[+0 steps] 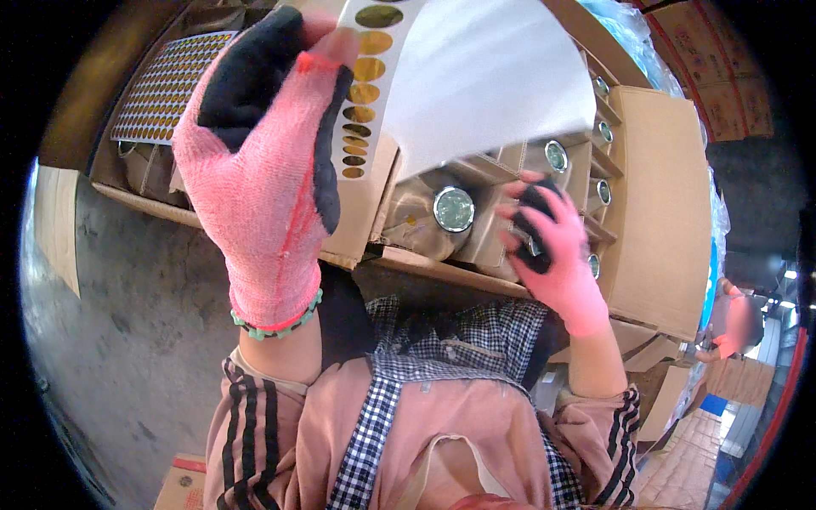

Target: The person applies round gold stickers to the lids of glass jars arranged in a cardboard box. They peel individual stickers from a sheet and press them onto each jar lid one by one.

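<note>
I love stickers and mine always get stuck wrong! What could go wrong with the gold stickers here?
The left hand pinches the sticker sheet only at its edge, and the sheet curls over the open box, so it might slip or crease. It also hides some boxed jars, so one could be skipped. The right hand wears a thick glove, which may make a small sticker land crooked.

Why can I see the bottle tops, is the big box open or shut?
Open. The box has no lid over it, so the round bottle caps show in their cardboard cells, and the right hand reaches in.
</note>
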Demonstrator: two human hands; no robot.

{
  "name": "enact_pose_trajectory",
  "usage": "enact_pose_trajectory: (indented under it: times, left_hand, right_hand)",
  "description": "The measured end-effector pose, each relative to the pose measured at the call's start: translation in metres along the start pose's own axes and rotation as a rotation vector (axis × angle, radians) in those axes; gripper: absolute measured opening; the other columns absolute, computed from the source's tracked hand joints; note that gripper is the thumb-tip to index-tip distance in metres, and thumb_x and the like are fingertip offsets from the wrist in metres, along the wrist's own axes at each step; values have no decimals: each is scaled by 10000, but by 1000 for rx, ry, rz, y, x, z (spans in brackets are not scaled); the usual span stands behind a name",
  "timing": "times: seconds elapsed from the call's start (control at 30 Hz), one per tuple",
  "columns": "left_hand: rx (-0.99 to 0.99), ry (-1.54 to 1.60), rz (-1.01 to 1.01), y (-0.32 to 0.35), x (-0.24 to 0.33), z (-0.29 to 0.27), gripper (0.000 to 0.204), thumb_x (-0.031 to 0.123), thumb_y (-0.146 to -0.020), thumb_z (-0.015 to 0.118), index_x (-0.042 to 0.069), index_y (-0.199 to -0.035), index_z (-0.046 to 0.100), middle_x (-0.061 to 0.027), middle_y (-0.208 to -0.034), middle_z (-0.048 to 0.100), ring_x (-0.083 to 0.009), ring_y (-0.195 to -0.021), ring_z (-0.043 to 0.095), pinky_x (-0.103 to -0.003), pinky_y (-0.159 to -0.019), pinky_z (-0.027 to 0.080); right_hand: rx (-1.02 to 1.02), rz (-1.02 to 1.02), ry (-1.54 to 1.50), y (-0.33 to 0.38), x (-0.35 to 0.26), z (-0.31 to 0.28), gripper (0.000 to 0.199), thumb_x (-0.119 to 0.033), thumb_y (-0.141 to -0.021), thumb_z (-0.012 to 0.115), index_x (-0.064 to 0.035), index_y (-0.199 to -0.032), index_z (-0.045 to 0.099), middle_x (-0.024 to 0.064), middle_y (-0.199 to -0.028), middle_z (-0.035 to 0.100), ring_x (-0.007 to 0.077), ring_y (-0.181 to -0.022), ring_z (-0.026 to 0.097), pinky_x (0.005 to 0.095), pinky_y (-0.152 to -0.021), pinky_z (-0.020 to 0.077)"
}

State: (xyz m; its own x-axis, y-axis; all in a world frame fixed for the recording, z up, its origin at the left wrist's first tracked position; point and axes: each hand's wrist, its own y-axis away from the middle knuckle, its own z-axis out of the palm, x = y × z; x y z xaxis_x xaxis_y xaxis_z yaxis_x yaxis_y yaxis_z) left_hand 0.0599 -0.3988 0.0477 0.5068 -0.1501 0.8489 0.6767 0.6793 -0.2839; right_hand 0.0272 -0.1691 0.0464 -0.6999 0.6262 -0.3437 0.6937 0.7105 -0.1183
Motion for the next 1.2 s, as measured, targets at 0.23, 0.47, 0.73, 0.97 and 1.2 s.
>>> enact_pose_trajectory:
  times: [0.23,0.47,0.73,0.97,1.2]
  left_hand:
    - [-527,-170,-21,22,0,28,134,1,-688,611,-25,-818,589,-88,-786,600,-157,-765,559,-261,-718,442]
    - [-823,-359,71,44,8,51,173,-51,-595,602,-29,-766,582,-112,-793,575,-261,-891,541,-319,-773,420]
    - [-939,-364,344,41,10,50,282,2,-476,673,21,-744,588,-82,-732,560,-297,-810,543,-369,-726,441]
    - [-913,-359,403,42,14,50,291,3,-441,678,26,-712,572,-79,-732,564,-319,-803,541,-404,-732,437]
    - [-940,-327,366,41,14,49,299,-7,-454,676,26,-724,553,-83,-759,574,-314,-822,532,-399,-733,434]
  right_hand:
    - [781,70,-453,31,-13,-38,831,-641,-715,458,78,-1130,425,172,-1126,496,257,-1117,421,376,-983,271]
    - [392,112,-381,28,-19,-48,326,-117,-572,738,-20,-837,575,129,-812,587,288,-791,572,327,-717,455]
    - [294,34,-369,27,-34,-54,251,-43,-586,685,-31,-816,585,113,-792,574,290,-733,553,339,-670,451]
    - [393,-135,-337,29,-29,-48,312,42,-492,636,-46,-789,599,106,-798,568,288,-774,563,375,-730,456]
    - [435,-110,-422,29,-32,-44,301,59,-522,642,-46,-800,596,105,-805,580,277,-769,568,366,-725,459]
